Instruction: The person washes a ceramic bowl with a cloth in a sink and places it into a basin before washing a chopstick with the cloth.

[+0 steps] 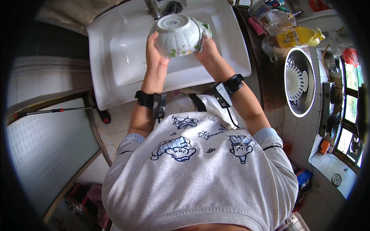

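Observation:
A white ceramic bowl with a floral pattern (177, 40) is tilted over the white sink (115, 83), its foot ring towards the camera. My left hand (154, 50) grips its left side, thumb on the outer wall. On the right side, my right hand (206, 46) holds the bowl together with a green and white cloth or sponge (205, 26), which has some foam on it. The fingers beneath the bowl are hidden. Just beyond the bowl is the metal faucet (152, 9), with a dark mesh scourer (172, 7) beside it.
Right of the sink, a wooden counter (268, 83) bears a steel basin (307, 101) with a white dish (293, 82) inside, a yellow bottle (292, 37), a clear pitcher (270, 46) and plastic cups. A gas stove (328, 109) stands farther right. A pole (69, 109) extends at the left.

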The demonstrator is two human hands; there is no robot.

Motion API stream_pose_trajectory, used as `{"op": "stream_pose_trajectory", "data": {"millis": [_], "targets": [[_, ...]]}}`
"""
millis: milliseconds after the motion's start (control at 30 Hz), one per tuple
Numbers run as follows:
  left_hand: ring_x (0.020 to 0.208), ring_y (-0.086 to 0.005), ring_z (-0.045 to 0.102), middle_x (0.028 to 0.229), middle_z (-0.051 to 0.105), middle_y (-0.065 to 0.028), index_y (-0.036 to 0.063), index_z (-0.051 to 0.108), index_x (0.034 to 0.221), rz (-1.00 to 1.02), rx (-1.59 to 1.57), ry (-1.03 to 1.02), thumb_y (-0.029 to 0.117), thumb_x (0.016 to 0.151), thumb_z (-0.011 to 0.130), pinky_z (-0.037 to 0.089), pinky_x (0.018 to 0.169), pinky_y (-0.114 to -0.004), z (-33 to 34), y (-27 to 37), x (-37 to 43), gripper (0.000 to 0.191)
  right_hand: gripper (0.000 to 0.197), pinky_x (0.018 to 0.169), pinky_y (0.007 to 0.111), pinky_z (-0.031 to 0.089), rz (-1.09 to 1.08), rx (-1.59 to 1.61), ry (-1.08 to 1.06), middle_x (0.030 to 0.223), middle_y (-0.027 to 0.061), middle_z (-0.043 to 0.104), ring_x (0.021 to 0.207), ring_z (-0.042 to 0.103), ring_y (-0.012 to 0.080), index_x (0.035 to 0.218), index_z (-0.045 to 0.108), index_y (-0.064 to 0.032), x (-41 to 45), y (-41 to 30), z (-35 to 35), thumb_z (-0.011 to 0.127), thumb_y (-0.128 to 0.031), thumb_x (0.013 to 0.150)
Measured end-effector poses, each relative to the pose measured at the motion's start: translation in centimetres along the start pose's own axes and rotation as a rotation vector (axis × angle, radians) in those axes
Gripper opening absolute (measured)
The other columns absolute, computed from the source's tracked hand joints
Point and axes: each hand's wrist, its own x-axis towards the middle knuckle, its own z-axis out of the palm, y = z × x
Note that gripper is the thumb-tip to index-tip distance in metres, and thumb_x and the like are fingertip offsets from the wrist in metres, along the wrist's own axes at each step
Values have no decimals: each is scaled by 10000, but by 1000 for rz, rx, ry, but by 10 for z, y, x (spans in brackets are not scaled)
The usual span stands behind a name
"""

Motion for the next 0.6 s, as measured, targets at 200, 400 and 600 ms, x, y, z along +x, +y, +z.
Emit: {"op": "stream_pose_trajectory", "data": {"millis": [200, 400, 600], "targets": [[973, -216, 497, 1040, 519, -69, 45, 467, 1072, 65, -7, 50, 266, 748, 531, 399, 841, -371, 7, -10, 9, 397, 432, 902, 356, 374, 47, 162, 34, 1108, 49, 514, 1011, 487, 204, 1127, 452, -89, -20, 13, 15, 427, -415, 844], [1051, -205, 452, 1115, 485, -59, 58, 415, 1145, -25, 28, -71, 308, 759, 588, 361, 898, -370, 8, -13, -11, 491, 460, 926, 388, 349, 45, 171, -203, 1133, 77, 503, 1022, 481, 223, 1111, 475, -76, -8, -6, -16, 512, -413, 801], [1061, -212, 444, 1138, 465, -61, 86, 372, 1184, -223, -2, -204, 268, 760, 612, 370, 903, -403, -19, -1, -8, 521, 386, 909, 402, 370, 91, 99, -201, 1129, 80, 511, 1026, 485, 231, 1107, 488, -86, -29, -22, -14, 517, -332, 811]]}}
